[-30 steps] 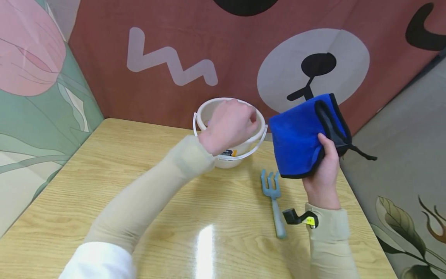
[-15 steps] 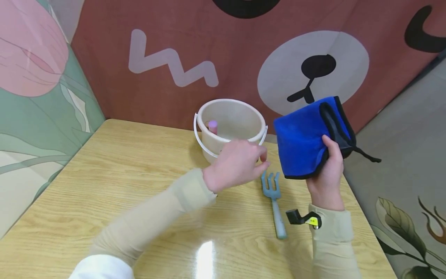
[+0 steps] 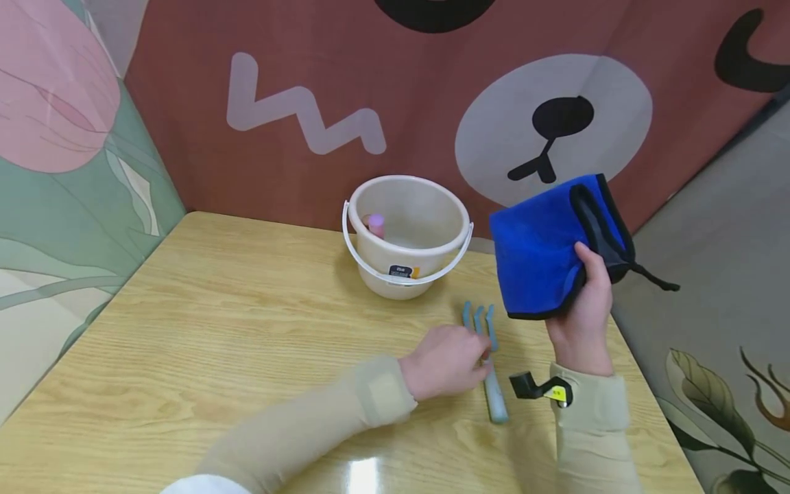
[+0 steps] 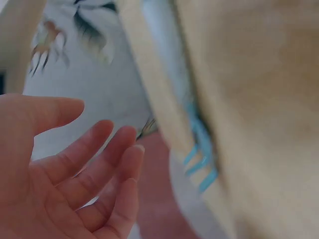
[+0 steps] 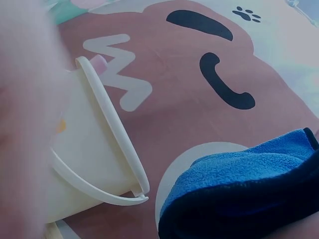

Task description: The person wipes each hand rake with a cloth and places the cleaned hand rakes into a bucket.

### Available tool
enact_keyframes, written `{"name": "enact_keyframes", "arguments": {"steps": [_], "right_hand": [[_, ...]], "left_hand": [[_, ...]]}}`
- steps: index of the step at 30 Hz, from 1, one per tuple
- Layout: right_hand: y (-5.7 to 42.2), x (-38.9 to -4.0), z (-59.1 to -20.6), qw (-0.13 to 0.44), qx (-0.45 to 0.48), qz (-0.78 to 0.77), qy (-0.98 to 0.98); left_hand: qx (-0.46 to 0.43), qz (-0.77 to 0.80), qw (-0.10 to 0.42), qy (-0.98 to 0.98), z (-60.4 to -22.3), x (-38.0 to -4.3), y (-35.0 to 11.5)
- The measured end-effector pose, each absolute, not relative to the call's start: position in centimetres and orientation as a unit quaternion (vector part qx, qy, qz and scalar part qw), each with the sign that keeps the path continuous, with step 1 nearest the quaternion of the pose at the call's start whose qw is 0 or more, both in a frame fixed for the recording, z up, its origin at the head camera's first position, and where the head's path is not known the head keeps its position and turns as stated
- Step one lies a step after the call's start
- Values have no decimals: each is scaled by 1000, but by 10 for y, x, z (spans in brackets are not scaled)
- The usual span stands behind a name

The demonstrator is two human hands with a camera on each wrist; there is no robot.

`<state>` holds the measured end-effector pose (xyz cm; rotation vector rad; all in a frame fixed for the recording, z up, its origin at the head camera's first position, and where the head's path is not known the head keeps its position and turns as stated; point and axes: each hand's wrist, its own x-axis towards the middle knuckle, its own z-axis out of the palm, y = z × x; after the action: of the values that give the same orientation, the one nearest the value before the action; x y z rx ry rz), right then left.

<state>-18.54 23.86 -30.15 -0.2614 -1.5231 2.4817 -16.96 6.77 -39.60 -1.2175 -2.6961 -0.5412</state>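
Observation:
A small blue-grey hand fork (image 3: 494, 391) lies on the table with its tines pointing away. My left hand (image 3: 447, 361) is over its neck in the head view. In the left wrist view the left hand's fingers (image 4: 99, 172) are loosely bent, with a gap between them and the fork (image 4: 172, 50). To the right, my right hand (image 3: 583, 319) holds up a folded blue cloth (image 3: 537, 250) with black edging and a black cord, thumb on its near side. The cloth's fuzzy blue surface (image 5: 239, 167) shows in the right wrist view.
A cream bucket (image 3: 401, 257) with a white handle stands at the table's back edge. Inside it is a pink object with a purple end (image 3: 376, 225), mostly hidden by the wall. Behind the wooden table (image 3: 247, 309) hangs a printed bear curtain (image 3: 296, 178).
My left hand has come from above the bucket toward me and right, down to the hand fork. The right hand, still holding the blue cloth, has shifted slightly right.

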Motion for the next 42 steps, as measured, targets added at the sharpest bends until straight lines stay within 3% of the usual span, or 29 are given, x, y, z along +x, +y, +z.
{"name": "enact_keyframes", "arguments": {"steps": [14,21,32,42], "right_hand": [[239,-186,-305,109,-91,843,-519],[240,-186,-307,100,-96,843,-520],[241,-185,-308,93,-99,843,-521],[240,-187,-311,95,-93,843,-521]], "left_hand": [[-416,-96,42,-903,-444,-161,99],[-394,-71,38,-916,-442,-163,97],[-327,-72,-20,-942,-441,-172,85],[-301,-104,-28,-947,-440,-174,69]]}}
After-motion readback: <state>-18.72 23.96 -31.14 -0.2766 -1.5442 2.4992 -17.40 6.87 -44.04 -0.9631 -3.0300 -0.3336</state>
